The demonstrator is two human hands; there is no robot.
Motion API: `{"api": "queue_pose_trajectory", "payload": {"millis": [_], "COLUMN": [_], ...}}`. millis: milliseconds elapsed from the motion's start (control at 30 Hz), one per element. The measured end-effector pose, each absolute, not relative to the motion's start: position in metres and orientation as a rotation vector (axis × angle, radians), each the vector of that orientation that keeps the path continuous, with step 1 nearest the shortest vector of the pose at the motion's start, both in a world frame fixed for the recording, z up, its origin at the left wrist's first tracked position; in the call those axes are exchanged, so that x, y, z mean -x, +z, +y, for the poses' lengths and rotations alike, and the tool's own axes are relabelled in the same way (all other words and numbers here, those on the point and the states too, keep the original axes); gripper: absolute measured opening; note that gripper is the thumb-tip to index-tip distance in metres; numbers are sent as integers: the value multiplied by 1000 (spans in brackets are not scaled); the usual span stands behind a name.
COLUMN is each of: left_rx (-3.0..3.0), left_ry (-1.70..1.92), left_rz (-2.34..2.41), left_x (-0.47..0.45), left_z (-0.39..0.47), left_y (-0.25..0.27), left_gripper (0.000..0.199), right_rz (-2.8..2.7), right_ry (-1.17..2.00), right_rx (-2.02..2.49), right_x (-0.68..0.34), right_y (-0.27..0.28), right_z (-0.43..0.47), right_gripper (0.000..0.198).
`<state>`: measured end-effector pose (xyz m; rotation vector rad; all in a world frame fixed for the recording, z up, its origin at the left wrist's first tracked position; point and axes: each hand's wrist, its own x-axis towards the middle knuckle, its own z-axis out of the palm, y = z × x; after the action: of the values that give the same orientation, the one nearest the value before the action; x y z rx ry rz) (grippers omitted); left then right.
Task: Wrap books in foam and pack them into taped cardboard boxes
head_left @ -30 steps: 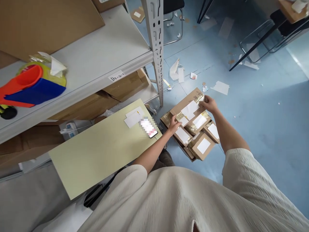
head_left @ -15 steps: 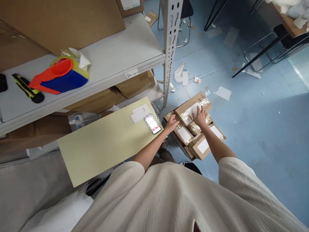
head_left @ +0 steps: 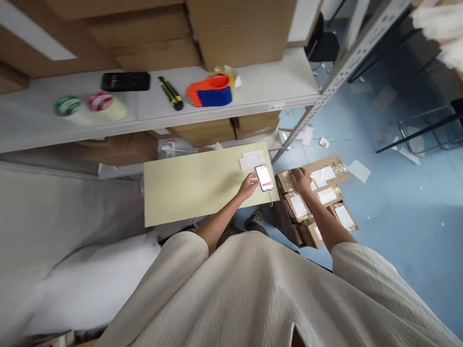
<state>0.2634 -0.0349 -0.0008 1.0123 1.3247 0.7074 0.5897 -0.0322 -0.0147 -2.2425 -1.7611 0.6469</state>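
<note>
My left hand is over the right end of a pale yellow board table, its fingers loosely bent and apart beside a phone with a lit screen. Whether the fingertips touch the phone's edge I cannot tell. My right hand rests on the top of a taped cardboard box, fingers spread over its cardboard. A white label lies on that box, to the right of the hand. More labelled boxes are stacked around it, one with a label just below my right hand.
White paper slips lie behind the phone. On the grey shelf are an orange and blue tape dispenser, a box cutter, tape rolls and a black device. Paper scraps litter the blue floor.
My left hand has left the box stack and moved to beside the phone. My right hand has shifted from the label to the box's left part. The view has turned left.
</note>
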Motion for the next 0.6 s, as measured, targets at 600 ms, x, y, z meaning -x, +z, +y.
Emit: {"api": "queue_pose_trajectory", "payload": {"millis": [600], "left_rx": [-715], "left_ry": [1246], "left_rz": [1713], "left_x": [58], "left_z": [-137], "left_y": [47], "left_gripper": [41], "right_rz": [-2474], "right_ry": [883], "right_rx": [1380], "right_x": [-185], "right_y": [38], "right_z": [17], "right_gripper": [50]}}
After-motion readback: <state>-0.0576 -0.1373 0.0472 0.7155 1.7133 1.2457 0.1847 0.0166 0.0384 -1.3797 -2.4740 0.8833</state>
